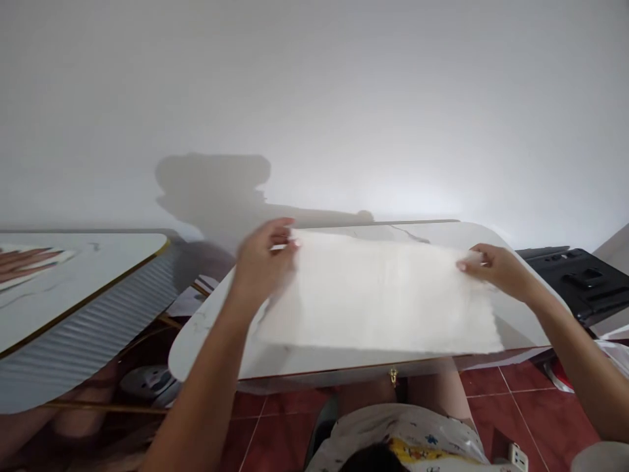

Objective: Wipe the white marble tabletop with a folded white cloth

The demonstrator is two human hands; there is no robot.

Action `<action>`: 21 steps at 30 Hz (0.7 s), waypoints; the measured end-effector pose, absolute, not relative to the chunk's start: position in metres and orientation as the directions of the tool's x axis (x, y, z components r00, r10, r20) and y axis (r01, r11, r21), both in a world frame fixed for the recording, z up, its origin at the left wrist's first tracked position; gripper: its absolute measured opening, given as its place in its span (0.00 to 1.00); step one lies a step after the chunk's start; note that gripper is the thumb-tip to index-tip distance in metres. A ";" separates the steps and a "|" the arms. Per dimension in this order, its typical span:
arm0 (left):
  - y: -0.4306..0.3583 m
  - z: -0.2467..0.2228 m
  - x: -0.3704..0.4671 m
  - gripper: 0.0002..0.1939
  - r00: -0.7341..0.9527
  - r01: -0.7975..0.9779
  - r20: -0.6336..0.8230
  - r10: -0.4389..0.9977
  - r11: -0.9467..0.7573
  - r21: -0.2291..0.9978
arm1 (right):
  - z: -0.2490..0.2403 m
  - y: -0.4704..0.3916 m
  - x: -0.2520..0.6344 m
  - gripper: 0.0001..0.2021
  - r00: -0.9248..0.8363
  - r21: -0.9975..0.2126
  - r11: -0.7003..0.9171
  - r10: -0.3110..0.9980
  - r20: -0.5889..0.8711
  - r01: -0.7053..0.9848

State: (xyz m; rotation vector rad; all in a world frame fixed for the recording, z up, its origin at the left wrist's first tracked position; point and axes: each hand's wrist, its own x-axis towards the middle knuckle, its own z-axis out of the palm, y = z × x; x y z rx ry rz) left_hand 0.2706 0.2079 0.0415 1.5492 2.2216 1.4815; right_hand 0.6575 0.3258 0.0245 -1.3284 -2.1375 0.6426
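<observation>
A white cloth (388, 295), roughly rectangular with an uneven right edge, is spread between my two hands over the marble-patterned table (209, 347). My left hand (272, 252) pinches its far left corner between thumb and fingers. At the far right corner, my right hand (484, 265) grips it the same way. The far edge looks raised off the tabletop, while the near edge hangs close to the table's front. Motion blurs the cloth a little, so I cannot tell how much of it touches the surface.
To the left, another person's hand (29, 262) lies flat on a second marble-patterned table (113, 255) with a ribbed side. A black case-like object (584, 278) is at the right. A white wall (314, 98) stands behind. Red tiles (285, 426) cover the floor.
</observation>
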 end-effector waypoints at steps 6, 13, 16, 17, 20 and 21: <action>0.197 -0.015 0.284 0.21 -0.446 0.789 0.395 0.803 0.145 0.597 | -0.030 0.338 0.664 0.16 -0.462 -0.444 0.494 0.867 0.186 0.748; 0.116 -0.044 0.380 0.20 -0.229 -0.136 -0.261 0.938 0.235 0.963 | -0.015 0.353 0.593 0.16 -0.671 -0.494 0.654 0.720 0.175 0.573; 0.117 -0.057 0.403 0.23 -0.138 -0.657 -0.369 0.919 0.194 0.728 | -0.018 0.365 0.540 0.19 -0.759 -0.568 0.654 0.646 0.075 0.500; 0.119 -0.059 0.407 0.22 -0.139 -0.741 -0.391 0.910 0.167 0.651 | -0.019 0.369 0.525 0.20 -0.773 -0.591 0.630 0.634 0.018 0.503; 0.119 -0.057 0.411 0.19 -0.175 -0.836 -0.430 0.886 0.098 0.540 | -0.022 0.379 0.492 0.16 -0.783 -0.556 0.612 0.611 -0.118 0.562; 0.117 -0.055 0.412 0.18 -0.189 -0.846 -0.443 0.876 0.084 0.527 | -0.023 0.383 0.486 0.13 -0.785 -0.533 0.621 0.601 -0.148 0.575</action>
